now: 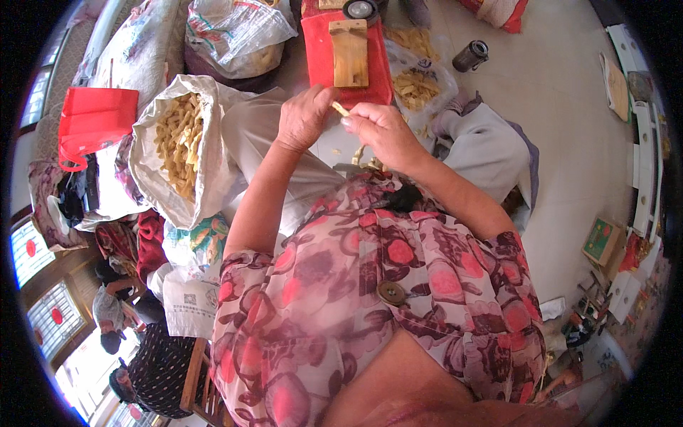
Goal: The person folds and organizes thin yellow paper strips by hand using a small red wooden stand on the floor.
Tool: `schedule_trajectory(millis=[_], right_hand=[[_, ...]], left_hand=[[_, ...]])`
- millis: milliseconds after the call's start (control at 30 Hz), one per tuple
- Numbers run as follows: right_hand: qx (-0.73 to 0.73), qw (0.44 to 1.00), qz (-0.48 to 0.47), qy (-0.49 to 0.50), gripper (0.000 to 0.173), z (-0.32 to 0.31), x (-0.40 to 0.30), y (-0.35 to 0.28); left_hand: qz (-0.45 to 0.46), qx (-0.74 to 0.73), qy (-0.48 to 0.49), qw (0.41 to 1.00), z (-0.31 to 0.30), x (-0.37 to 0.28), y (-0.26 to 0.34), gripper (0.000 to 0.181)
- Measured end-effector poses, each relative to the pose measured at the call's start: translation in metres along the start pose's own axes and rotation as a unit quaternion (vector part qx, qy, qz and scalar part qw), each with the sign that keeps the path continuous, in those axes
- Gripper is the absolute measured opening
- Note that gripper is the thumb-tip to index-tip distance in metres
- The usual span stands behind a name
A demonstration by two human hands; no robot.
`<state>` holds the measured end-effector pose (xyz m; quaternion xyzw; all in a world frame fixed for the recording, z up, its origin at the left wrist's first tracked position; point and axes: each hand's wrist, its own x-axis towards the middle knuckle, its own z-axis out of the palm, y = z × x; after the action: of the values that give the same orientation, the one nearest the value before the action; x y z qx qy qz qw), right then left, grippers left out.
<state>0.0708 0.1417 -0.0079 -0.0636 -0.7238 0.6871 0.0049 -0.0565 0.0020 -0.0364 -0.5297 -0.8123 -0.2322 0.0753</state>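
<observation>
My left hand [305, 117] and my right hand [385, 133] hold a short, pale yellow piece of dried root or stalk [340, 109] between their fingertips, one end each. Just beyond the fingers, a wooden board [350, 61] with a raised crosspiece near its far end rests on a red cloth [320, 58]. Behind my right wrist, a few pale pieces [358, 156] lie in my lap. To the left of my left hand, an open white woven sack [208, 96] is filled with similar tan pieces [179, 147].
A clear plastic bag with flat yellow slices [416, 91] lies right of the red cloth. Near it is a dark lidded flask [470, 55]. Stuffed sacks [240, 37] and a red bag [96, 123] stand at left. Other people [155, 368] sit at lower left.
</observation>
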Motion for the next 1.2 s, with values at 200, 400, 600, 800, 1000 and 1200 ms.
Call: schedule_trajectory(millis=[200, 400, 600, 800, 1000, 1200], right_hand=[[-0.034, 0.994, 0.003, 0.108, 0.023, -0.027, 0.029, 0.006], [-0.125, 0.978, -0.031, 0.167, 0.033, -0.044, 0.048, 0.019], [-0.12, 0.975, -0.054, 0.18, 0.035, -0.045, 0.061, 0.013], [-0.241, 0.953, 0.019, 0.183, 0.031, -0.048, 0.074, 0.05], [-0.306, 0.929, -0.017, 0.208, 0.024, -0.041, 0.042, 0.033], [-0.16, 0.945, -0.237, 0.156, 0.014, -0.005, 0.006, -0.006]], left_hand=[[-0.281, -0.556, -0.023, 0.782, 0.013, 0.014, -0.004, 0.015], [-0.317, -0.526, -0.02, 0.789, 0.012, 0.028, -0.008, 0.021], [-0.304, -0.363, -0.033, 0.88, 0.011, 0.043, -0.014, 0.029], [-0.293, -0.193, -0.086, 0.932, 0.022, 0.052, -0.023, 0.033], [-0.332, -0.255, -0.039, 0.908, 0.012, 0.015, -0.001, 0.032], [-0.386, -0.552, -0.24, 0.699, -0.003, -0.01, 0.047, 0.05]])
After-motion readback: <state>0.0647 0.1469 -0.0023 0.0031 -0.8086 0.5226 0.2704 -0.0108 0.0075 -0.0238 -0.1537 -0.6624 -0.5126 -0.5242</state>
